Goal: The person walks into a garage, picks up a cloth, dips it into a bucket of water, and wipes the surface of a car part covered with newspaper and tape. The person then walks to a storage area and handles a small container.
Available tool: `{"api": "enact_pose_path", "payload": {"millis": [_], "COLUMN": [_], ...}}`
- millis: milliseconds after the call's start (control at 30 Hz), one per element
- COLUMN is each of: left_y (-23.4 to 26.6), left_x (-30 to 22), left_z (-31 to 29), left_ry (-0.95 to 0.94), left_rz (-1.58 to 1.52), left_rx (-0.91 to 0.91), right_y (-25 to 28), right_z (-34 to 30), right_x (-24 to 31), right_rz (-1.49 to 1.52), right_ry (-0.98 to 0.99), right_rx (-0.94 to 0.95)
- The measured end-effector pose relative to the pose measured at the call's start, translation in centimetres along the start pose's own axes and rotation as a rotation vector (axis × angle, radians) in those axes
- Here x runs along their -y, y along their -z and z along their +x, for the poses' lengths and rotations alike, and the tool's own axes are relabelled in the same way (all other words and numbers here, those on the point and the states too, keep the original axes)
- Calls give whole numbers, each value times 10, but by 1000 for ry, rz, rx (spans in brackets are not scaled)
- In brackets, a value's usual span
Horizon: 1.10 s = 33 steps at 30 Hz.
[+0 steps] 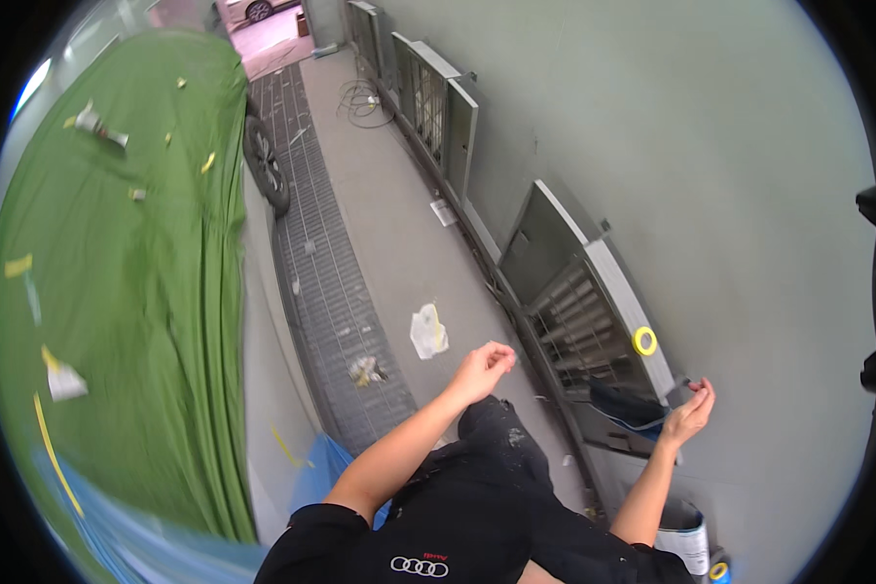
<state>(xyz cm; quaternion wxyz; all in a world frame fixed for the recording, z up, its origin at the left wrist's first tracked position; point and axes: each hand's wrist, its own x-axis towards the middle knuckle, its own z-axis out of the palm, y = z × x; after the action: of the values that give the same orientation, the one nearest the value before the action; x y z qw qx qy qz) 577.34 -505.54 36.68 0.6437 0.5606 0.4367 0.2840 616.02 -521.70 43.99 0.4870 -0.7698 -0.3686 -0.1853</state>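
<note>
Shirt emblem [419, 566]: pale linked rings on the black shirt [438, 516], with small red lettering above.
Pale container [692, 545]: standing by the wall, lower right; its printed band is too small to read.
Left grip [485, 372]: bare hand above the floor, fingers bent loosely toward the thumb; whether anything is held cannot be told.
Right grip [687, 415]: bare hand at the near end of the louvred panel [574, 302], fingers half curled; contents cannot be told.
Yellow tape roll [643, 341]: on the panel's pale upper edge, near the right grip.
Dark item with blue edge [625, 409]: against the panel, beside the right wrist.
White sheet with yellow strip [426, 332]: on the floor, near the left grip in view.
Floor [380, 195]: grey, bordered by metal grating [313, 209] bearing scraps.
Green cover [127, 321]: draped over a vehicle, dotted with yellow tape; 1 wheel [266, 165] shows clearly.
Wall [730, 195]: plain grey-green, at right.
Far end: pinkish light and a pale car [260, 10].
</note>
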Motion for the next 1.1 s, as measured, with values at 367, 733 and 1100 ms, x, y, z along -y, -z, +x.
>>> {"api": "enact_pose_path", "payload": {"millis": [367, 733, 1100], "left_y": [358, 602, 922], "left_x": [151, 200, 47], "left_z": [144, 159, 655], "left_ry": [555, 962, 488], "left_rz": [762, -230, 299], "left_rx": [-100, -1256, -655], "right_y": [-460, -862, -1199], "right_z": [20, 41, 60], "right_x": [311, 667, 709], "right_rz": [637, 1040, 143], "right_ry": [153, 1134, 952], "right_rx": [567, 1386, 2091]}}
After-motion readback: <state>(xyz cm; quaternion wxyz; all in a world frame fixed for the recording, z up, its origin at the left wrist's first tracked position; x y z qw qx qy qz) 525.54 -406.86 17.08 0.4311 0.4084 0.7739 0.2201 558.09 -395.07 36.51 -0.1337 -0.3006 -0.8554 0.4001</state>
